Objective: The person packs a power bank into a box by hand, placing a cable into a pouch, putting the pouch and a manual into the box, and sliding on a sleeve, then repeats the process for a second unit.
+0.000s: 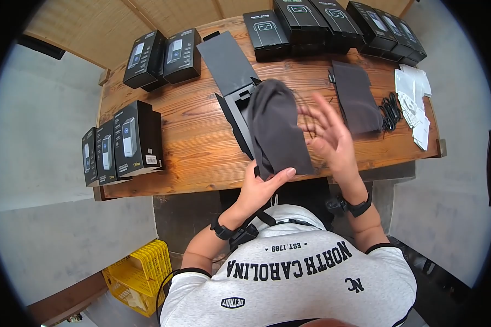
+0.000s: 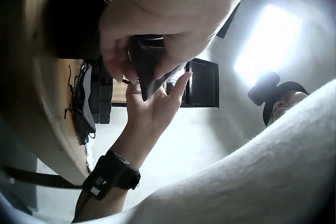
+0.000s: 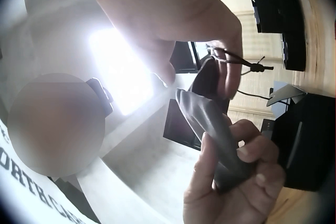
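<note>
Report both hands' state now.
Left hand: closed, gripping the dark pouch.
Right hand: open, thumb apart from the fingers, which are at the pouch's cord.

It looks like a small workroom for boxed goods, more stockroom than home. Printed black boxes [image 1: 130, 139], many of them alike, stand in groups around a plank tabletop [image 1: 191, 122], with a grey cloth pouch [image 1: 357, 98], black cables [image 1: 390, 111] and white packets [image 1: 412, 98]. Plain pale walls [image 1: 43, 147], a bright light panel [image 2: 268, 43] and a yellow plastic crate [image 1: 142, 275] below add to that workaday look.
</note>
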The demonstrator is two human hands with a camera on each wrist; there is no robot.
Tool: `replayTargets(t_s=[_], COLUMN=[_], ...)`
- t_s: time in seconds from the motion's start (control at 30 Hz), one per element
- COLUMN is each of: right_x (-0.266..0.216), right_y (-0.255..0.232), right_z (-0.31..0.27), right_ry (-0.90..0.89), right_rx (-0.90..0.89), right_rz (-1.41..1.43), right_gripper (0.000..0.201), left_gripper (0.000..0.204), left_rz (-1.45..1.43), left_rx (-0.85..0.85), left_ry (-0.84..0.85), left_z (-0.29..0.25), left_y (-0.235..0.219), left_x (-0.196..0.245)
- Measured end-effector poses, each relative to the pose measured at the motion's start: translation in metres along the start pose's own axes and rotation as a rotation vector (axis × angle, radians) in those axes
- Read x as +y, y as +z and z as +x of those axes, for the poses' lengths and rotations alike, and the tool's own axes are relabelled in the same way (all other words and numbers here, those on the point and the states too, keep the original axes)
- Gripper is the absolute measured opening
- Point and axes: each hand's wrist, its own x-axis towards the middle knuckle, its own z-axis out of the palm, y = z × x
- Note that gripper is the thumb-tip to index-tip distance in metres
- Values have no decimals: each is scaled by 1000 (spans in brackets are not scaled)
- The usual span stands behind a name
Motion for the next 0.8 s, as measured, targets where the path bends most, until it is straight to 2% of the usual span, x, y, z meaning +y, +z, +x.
replayTargets(t_s=[0.07, 0.1, 0.13, 0.2, 0.27, 0.3, 0.33, 0.37, 0.4, 0.43, 0.47, 0.5, 0.57, 0.73, 0.8], right_x=[0, -2, -3, -8, -23, -28, -32, -34, -36, -37, -38, -37, -31, -30, -31], right_y=[0, 4, 3, 5, 5, 2, 1, 2, 1, -1, -1, 1, 6, 7, 6], right_z=[-5, -5, -6, -5, -5, -5, -5, -3, -4, -6, -7, -8, -10, -6, -2], right_ry=[136, 44, 44, -146, -157, -224, -292, -342, -342, -265, -188, -190, -237, -391, -440], right_rx=[-94, -127, -128, -202, -224, -297, -371, -389, -389, -392, -395, -396, -247, -277, -315], right_rz=[-294, -457, -458, -685, -732, -825, -917, -943, -942, -973, -1002, -1003, -890, -1032, -1085], right_gripper=[61, 37, 37, 25, 23, 22, 20, 18, 18, 16, 15, 15, 12, 10, 10], left_gripper=[36, 36, 38, 41, 46, 51, 46, 49, 51, 51, 43, 35, 34, 35, 39], left_rz=[10, 9, 72, 135, 74, -24, -114, -95, -76, -75, -63, -50, -46, -16, 113], left_rx=[54, 54, 2, -49, -44, -49, 3, -7, -18, -18, 3, 26, 61, 63, 73], left_ry=[36, 37, 69, 101, 249, 216, 224, 224, 224, 225, 277, 330, 373, 417, 426], left_z=[2, 2, 2, 2, 4, 5, 6, 7, 7, 6, 4, 3, 3, 1, 4], left_y=[1, 0, -2, -7, -13, -18, -21, -28, -34, -35, -35, -33, -28, -21, -18], left_x=[2, 1, -1, -3, 0, 5, 8, 12, 15, 15, 18, 20, 24, 28, 31])
